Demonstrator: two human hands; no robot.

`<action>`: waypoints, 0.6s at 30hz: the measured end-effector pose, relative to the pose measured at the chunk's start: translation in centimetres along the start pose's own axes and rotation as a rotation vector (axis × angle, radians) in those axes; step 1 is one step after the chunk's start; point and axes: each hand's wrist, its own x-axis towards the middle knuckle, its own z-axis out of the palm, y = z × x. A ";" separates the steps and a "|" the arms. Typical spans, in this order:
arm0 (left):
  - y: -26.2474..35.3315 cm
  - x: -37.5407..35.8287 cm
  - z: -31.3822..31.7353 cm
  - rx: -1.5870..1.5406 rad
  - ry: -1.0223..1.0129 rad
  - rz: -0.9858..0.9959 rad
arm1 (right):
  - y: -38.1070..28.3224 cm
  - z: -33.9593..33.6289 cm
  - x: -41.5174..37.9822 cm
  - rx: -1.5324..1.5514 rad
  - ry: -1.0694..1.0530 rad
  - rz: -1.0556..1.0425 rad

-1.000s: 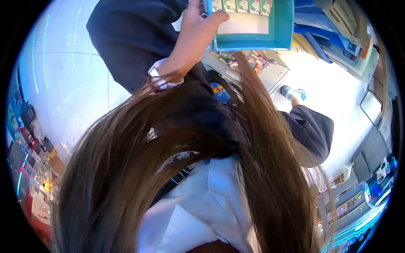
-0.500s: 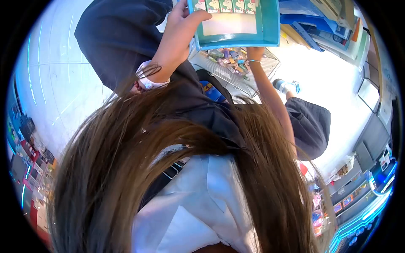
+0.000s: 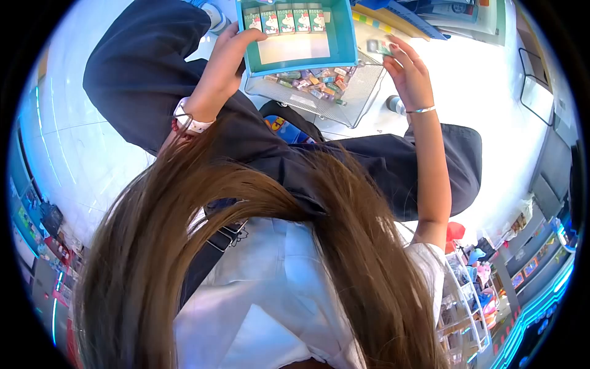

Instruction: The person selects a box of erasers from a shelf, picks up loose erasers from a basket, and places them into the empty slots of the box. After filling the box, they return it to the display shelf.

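Observation:
My left hand [image 3: 224, 64] grips the left side of a teal box [image 3: 351, 37], thumb over the rim. Inside the box, several green packs with a white cartoon figure [image 3: 286, 19] stand in a row above a pale card. My right hand [image 3: 412, 77] is out to the right of the box, pinching a small green-and-white eraser-like block [image 3: 382, 47] between thumb and fingers. Under the box sits a wire mesh basket [image 3: 364, 92], holding several small, colourful eraser-like blocks [image 3: 329, 83]. The box hides the basket's far part.
My crossed legs [image 3: 393, 166] in dark trousers frame the basket. A bag with a blue print [image 3: 284, 129] lies close to it. Blue folders and packets [image 3: 424, 21] are stacked at the upper right. A rack of colourful goods [image 3: 470, 289] stands at the lower right.
My right hand has come out from behind the box to the right, now visibly holding a small block. The box and my left hand appear further left in view.

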 end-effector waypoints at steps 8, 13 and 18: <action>-0.8 0.3 0.6 0.029 -0.028 -0.074 | -1.0 -0.1 -0.6 -0.143 -0.039 -0.070; -1.5 0.5 0.5 0.064 -0.019 -0.065 | -2.3 2.5 -2.0 -0.307 -0.114 -0.353; -1.4 0.2 1.1 0.097 -0.026 -0.079 | -0.8 4.9 -3.1 -0.602 -0.225 -0.604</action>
